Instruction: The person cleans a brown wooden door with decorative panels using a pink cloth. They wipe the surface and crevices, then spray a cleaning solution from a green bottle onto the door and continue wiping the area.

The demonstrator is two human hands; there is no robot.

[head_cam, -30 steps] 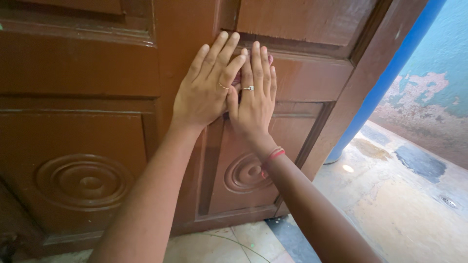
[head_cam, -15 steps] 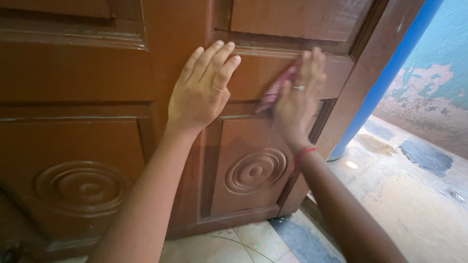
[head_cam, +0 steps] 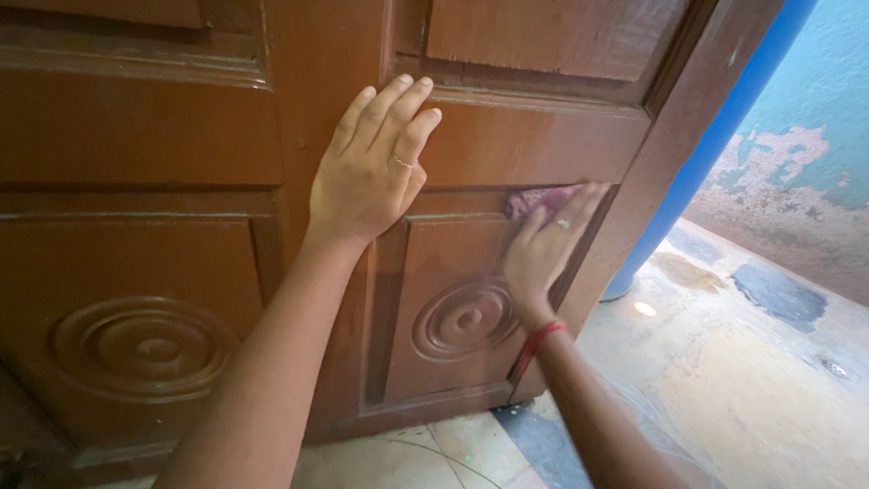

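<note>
A brown panelled wooden door [head_cam: 136, 136] fills the left and middle of the head view. My left hand [head_cam: 371, 167] lies flat against the door's middle upright, fingers spread, a thin ring on one finger. My right hand [head_cam: 543, 244] presses a small pink cloth [head_cam: 534, 199] against the groove at the top of the lower right panel, near the door's right edge. That hand wears a ring, and a red thread circles its wrist. Carved round rings [head_cam: 466, 319] sit just below my right hand.
A second carved ring pattern [head_cam: 145, 349] marks the lower left panel. A blue post [head_cam: 715, 136] stands right of the door, in front of a peeling turquoise wall [head_cam: 797, 154]. A stained concrete floor [head_cam: 760, 380] with a small drain [head_cam: 833, 368] spreads at the lower right.
My right hand slid the pink cloth from beside my left hand rightward across the rail, then down to the top of the lower right panel. My left hand stayed pressed on the door.
</note>
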